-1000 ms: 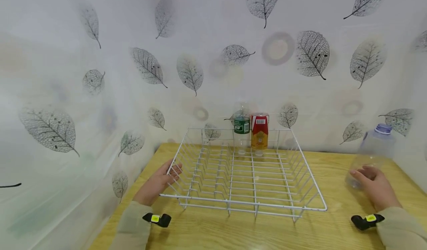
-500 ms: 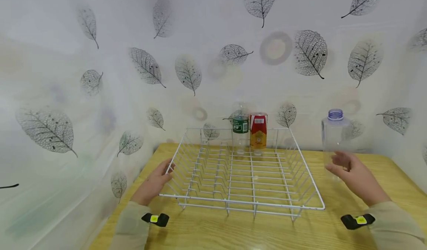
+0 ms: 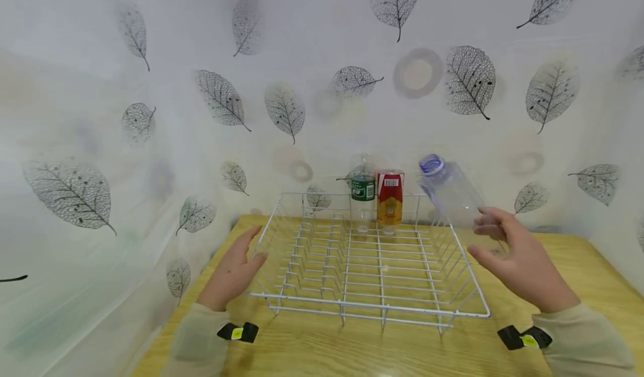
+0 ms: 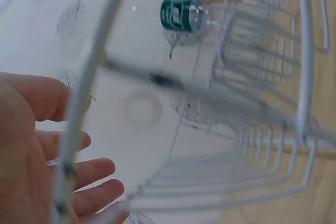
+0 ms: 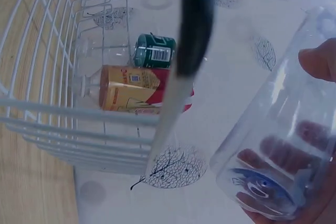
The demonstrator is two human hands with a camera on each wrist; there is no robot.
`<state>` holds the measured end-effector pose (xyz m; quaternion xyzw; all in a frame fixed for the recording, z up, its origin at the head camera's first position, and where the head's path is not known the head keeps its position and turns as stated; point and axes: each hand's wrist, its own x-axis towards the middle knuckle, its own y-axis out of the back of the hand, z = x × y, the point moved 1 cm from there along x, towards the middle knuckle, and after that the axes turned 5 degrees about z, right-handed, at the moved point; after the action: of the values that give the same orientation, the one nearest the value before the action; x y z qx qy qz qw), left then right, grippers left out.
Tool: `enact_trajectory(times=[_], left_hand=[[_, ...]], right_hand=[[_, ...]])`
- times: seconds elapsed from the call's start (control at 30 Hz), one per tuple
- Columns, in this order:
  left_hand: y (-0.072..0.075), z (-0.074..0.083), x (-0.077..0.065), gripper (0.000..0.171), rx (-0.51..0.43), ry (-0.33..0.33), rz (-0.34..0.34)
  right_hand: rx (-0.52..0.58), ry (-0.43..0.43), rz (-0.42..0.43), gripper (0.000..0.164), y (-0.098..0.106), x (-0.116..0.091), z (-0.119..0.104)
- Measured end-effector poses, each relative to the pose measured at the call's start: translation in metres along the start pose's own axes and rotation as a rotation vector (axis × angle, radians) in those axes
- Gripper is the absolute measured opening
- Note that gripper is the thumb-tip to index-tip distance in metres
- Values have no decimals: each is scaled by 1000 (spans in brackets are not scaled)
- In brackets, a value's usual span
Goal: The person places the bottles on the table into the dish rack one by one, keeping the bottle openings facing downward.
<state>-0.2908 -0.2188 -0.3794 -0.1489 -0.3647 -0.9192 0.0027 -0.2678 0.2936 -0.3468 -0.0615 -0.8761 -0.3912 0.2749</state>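
Observation:
My right hand [image 3: 525,265] grips a clear plastic bottle [image 3: 455,189] with a purple, uncapped neck. The bottle tilts left over the right side of a white wire dish rack [image 3: 364,310]. In the right wrist view, the fingers show through the bottle's clear wall [image 5: 273,124]. At the rack's left side, my left hand [image 3: 231,271] has its fingers extended, holding nothing; whether it touches the wire is unclear. Along the rack's back stand a clear bottle with a green label [image 3: 363,189] and a bottle with a red and yellow label [image 3: 389,198], both apparently upside down.
The rack stands on a wooden table [image 3: 322,346], with upright dividers [image 3: 329,259] in its left part. A pale curtain with leaf prints [image 3: 322,41] hangs behind the table and along its sides.
My right hand has carried the clear bottle leftwards to the rack's right side, and the bottle now leans left. My left hand's fingers have come off the rack's side and straightened.

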Motion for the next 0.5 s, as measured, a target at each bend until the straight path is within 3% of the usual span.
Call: enact_trajectory(times=[0.23, 0.5], left_hand=[[-10, 56, -10, 66, 100, -223, 58], [-32, 108, -15, 69, 270, -538, 123]], right_hand=[[-176, 246, -11, 69, -20, 3, -34], [-307, 359, -141, 68, -50, 7, -62]])
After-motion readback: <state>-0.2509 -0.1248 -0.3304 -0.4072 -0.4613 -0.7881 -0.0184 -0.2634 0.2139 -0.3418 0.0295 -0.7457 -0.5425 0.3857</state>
